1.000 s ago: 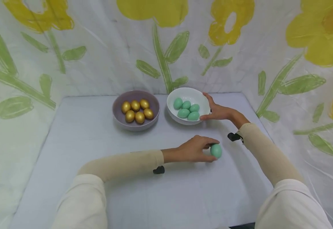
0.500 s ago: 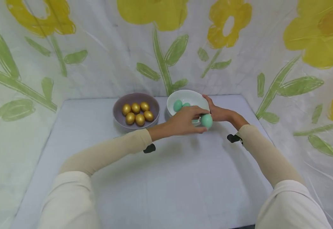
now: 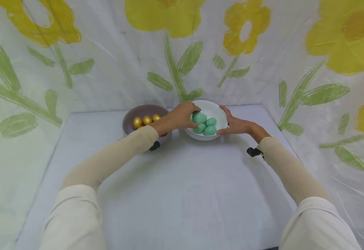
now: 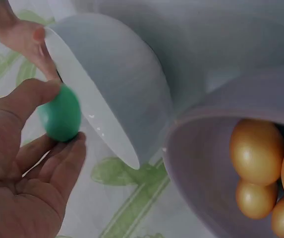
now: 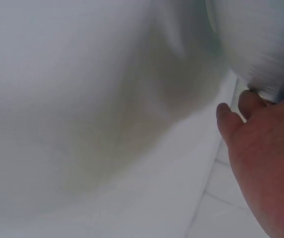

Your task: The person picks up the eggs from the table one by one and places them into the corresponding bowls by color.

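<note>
My left hand (image 3: 179, 116) pinches a mint-green egg (image 3: 197, 117) between thumb and fingertips, over the left part of the white bowl (image 3: 218, 116). In the left wrist view, the egg (image 4: 61, 114) stands close to the bowl's rim. Several more green eggs (image 3: 209, 130) lie inside the bowl. At the bowl's right side, my right hand (image 3: 239, 125) grips the rim, thumb toward the near side. The right wrist view shows only part of that hand (image 5: 265, 158) against the bowl's outer wall (image 5: 265, 44).
Left of the white bowl stands a purple-grey bowl (image 3: 128, 121) with several gold eggs (image 3: 147, 120), partly hidden by my left forearm. Both sit at the back of the white-covered table (image 3: 194, 194), in front of a hanging sheet (image 3: 107, 83) with painted yellow flowers.
My left hand has lifted the green egg from the table and carried it back and leftward over the white bowl. The right hand has kept its hold on the bowl.
</note>
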The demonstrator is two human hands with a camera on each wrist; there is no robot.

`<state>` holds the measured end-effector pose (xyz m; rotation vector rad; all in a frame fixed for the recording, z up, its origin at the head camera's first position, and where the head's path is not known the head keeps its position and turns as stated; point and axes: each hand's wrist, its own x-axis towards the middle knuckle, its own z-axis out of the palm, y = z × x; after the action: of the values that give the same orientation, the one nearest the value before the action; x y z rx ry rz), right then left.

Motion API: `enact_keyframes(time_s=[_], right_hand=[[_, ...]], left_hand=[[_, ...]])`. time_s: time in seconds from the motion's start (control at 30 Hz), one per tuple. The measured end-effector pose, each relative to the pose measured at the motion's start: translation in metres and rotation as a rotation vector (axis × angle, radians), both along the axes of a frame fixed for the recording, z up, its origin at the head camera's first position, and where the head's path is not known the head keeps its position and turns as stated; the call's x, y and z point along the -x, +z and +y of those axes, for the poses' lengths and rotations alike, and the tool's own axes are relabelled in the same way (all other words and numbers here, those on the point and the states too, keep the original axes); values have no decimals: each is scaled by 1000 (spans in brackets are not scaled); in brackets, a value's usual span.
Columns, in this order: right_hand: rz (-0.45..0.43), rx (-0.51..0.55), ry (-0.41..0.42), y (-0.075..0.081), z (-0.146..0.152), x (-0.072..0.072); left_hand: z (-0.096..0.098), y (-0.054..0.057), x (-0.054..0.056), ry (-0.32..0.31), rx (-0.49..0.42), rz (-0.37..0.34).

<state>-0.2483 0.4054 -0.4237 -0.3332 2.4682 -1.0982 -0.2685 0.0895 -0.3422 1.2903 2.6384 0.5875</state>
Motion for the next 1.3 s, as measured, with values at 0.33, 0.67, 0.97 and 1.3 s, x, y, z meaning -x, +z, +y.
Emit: enact_keyframes(time_s=[0.33, 0.67, 0.97, 1.3], right_hand=[[14, -8, 3, 3, -6, 1], [27, -8, 27, -2, -11, 6], [23, -1, 42, 1, -18, 10], [33, -50, 101, 6, -27, 26]], left_hand=[[9, -13, 9, 79, 236, 95], [26, -21, 12, 175, 421, 115], [28, -30, 10, 211, 432, 114], [4, -28, 9, 240, 321, 81]])
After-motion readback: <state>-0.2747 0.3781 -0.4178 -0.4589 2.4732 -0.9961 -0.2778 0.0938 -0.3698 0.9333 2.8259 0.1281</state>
